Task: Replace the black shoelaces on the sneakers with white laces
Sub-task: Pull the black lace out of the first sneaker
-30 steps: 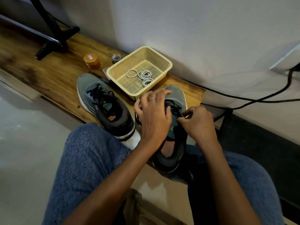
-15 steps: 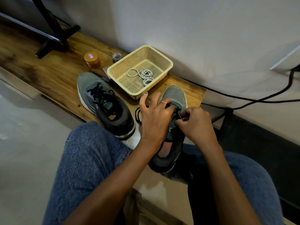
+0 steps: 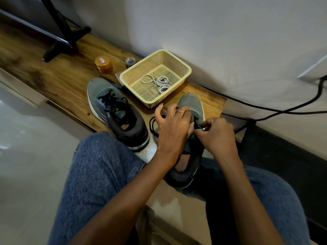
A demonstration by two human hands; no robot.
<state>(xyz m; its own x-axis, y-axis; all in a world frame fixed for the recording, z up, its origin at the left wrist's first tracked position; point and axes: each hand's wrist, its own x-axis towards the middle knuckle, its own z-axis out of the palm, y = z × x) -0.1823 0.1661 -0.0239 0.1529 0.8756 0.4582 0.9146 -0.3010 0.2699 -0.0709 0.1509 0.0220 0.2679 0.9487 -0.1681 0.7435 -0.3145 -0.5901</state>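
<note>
On the wooden bench (image 3: 58,82), the left hand (image 3: 172,129) lies spread over the near sneaker (image 3: 190,138), apparently to steady it, while the right hand (image 3: 215,134) pinches its black lace (image 3: 197,125) to draw it out. White laces (image 3: 160,82) wait coiled in the basket (image 3: 184,67) just beyond; the other sneaker (image 3: 115,112) sits laced in black.

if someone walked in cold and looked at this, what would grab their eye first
Most likely the two hands working at the centre: the left hand lies over the grey sneaker on the person's lap, while the right hand pinches its black shoelace. Next, the pale yellow plastic mesh basket against the wall holds coiled white laces, and a second grey sneaker with black laces sits left on the wooden board.
</note>
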